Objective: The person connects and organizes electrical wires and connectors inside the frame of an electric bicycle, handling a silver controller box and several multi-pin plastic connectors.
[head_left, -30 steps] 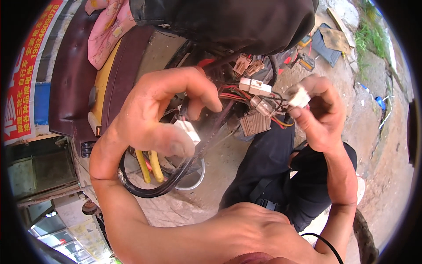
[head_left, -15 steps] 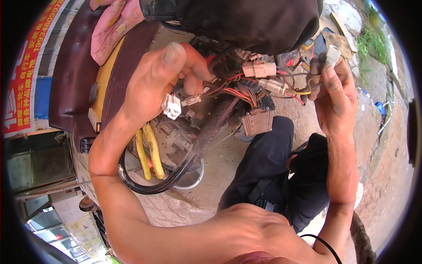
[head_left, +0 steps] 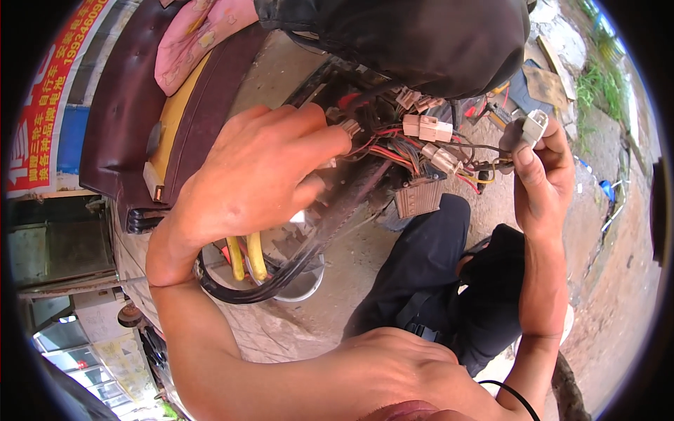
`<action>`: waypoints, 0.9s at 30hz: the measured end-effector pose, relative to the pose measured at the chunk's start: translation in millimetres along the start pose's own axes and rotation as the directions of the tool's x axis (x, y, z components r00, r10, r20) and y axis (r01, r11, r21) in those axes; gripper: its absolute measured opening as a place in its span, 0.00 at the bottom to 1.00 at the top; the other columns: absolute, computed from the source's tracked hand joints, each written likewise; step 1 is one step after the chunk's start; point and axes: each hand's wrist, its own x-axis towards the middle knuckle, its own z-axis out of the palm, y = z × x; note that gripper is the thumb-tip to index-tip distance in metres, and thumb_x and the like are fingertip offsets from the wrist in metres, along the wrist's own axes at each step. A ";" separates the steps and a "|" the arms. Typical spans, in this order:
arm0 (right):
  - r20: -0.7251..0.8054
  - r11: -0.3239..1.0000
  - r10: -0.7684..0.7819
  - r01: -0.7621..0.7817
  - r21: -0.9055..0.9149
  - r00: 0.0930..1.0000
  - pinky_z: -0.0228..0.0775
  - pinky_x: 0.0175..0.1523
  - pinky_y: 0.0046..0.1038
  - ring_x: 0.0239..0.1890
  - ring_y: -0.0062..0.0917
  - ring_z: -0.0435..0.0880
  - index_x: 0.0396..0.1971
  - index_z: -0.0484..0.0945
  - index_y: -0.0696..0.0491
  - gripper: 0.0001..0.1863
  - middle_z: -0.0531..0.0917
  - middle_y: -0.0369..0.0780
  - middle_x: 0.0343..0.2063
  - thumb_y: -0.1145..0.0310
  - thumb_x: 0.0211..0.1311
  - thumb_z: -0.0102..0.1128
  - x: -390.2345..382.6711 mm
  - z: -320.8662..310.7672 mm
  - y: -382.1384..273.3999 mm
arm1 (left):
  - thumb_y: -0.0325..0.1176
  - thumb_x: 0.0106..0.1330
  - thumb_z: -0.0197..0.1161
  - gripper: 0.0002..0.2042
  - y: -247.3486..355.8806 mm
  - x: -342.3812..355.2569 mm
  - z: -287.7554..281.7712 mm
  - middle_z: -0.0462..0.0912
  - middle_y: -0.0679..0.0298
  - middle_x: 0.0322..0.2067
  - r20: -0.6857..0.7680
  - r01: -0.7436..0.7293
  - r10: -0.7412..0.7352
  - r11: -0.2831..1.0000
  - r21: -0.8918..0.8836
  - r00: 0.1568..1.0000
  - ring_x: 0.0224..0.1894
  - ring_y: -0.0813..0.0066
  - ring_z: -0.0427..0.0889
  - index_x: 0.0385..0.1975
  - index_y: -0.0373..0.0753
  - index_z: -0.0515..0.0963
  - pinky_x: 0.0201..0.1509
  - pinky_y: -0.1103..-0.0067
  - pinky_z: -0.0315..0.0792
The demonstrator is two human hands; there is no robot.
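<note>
My left hand (head_left: 260, 172), back upward, has its fingers curled over the wiring. Its index fingertip is beside a small pale connector (head_left: 351, 128), and what the fingers grip is mostly hidden. A white plug (head_left: 298, 216) peeks from below the hand. My right hand (head_left: 542, 175) grips a white connector (head_left: 535, 126) between thumb and fingers, with wires running left from it. Between my hands lie a bundle of red, yellow and black wires (head_left: 393, 154), several pale connectors (head_left: 427, 128) and a finned metal box (head_left: 415, 196).
A black cover (head_left: 393, 35) hangs above the wiring. At left are a maroon seat (head_left: 112, 140) and pink cloth (head_left: 182, 52). A thick black cable (head_left: 232, 295) loops past yellow tubes (head_left: 256, 256) and a metal basin (head_left: 302, 291). Boards and tools (head_left: 544, 84) lie at back right.
My left hand has turned back-up and moved over the white plug it was at, fingers now in the wiring. My right hand has shifted right with its connector, lifting, then dropping slightly.
</note>
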 end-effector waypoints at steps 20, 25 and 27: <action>-0.077 0.985 0.138 -0.129 0.114 0.987 0.69 0.51 0.23 0.44 0.17 0.79 0.57 0.78 0.58 0.18 0.84 0.34 0.44 0.66 0.74 0.63 22.2 -13.0 12.2 | 0.21 0.65 0.67 0.04 -42.7 18.9 27.1 0.81 0.58 0.33 -0.180 -0.015 -0.063 0.916 -0.401 0.982 0.34 0.66 0.82 0.38 0.32 0.81 0.40 0.74 0.75; -0.133 0.984 0.125 -0.105 0.147 0.983 0.69 0.42 0.17 0.37 0.12 0.78 0.54 0.79 0.58 0.16 0.84 0.32 0.40 0.64 0.74 0.64 28.6 -0.3 4.6 | 0.22 0.68 0.66 0.03 -46.1 14.8 23.0 0.83 0.63 0.34 0.018 0.142 -0.169 0.761 -0.633 0.985 0.35 0.78 0.80 0.39 0.31 0.82 0.40 0.77 0.75; -0.129 0.971 0.188 -0.164 0.177 0.974 0.69 0.41 0.17 0.37 0.12 0.78 0.53 0.80 0.58 0.16 0.85 0.33 0.40 0.64 0.74 0.64 27.1 -2.1 9.4 | 0.23 0.68 0.66 0.04 -45.0 16.4 19.2 0.83 0.66 0.34 0.178 0.277 -0.255 0.431 -0.859 0.950 0.36 0.81 0.80 0.39 0.31 0.82 0.41 0.80 0.74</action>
